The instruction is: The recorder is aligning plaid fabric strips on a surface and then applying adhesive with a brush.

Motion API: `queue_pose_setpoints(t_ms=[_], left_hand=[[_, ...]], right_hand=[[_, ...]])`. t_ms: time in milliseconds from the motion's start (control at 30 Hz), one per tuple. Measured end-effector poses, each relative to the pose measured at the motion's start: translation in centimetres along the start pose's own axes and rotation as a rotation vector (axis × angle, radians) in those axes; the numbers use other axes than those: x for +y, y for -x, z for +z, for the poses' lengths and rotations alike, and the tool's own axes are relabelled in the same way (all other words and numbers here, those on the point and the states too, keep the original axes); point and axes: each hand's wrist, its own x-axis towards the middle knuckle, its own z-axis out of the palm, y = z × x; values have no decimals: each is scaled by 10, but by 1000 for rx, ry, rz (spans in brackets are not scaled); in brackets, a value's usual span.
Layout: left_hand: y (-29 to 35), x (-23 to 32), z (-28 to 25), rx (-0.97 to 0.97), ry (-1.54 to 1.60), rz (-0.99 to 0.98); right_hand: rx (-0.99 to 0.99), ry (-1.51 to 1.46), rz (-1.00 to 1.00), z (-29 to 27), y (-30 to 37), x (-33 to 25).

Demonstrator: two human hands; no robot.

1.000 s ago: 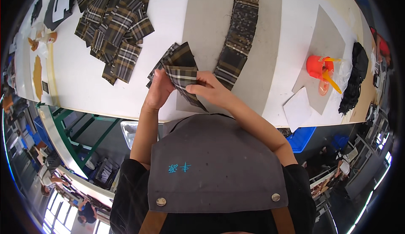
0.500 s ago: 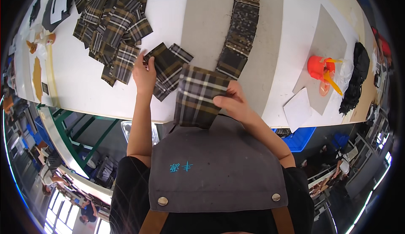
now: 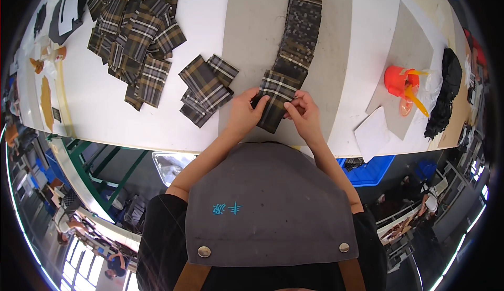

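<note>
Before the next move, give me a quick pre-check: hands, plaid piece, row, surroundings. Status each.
1. Left hand on the piece's left edge: ok.
2. Right hand on its right edge: ok.
3. Piece at the near end of the row: ok.
4. Piece fully flat on the board: cannot tell, hands cover its side edges.
5. Small pile squared up: not ok, pieces lie askew.
6. Red cup clear of both hands: ok.

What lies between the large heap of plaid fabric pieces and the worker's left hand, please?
In the head view, a small loose pile of plaid fabric pieces lies between the large heap and the left hand.
</note>
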Motion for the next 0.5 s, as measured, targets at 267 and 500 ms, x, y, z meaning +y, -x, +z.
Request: queue_pose_setpoints(t_ms=[267, 500], left_hand=[[-18, 4, 19, 134, -232, 342], [-24, -3, 23, 33, -338, 253]], right_hand=[[158, 602, -352, -9, -12, 4], [148, 783, -387, -12, -20, 10]])
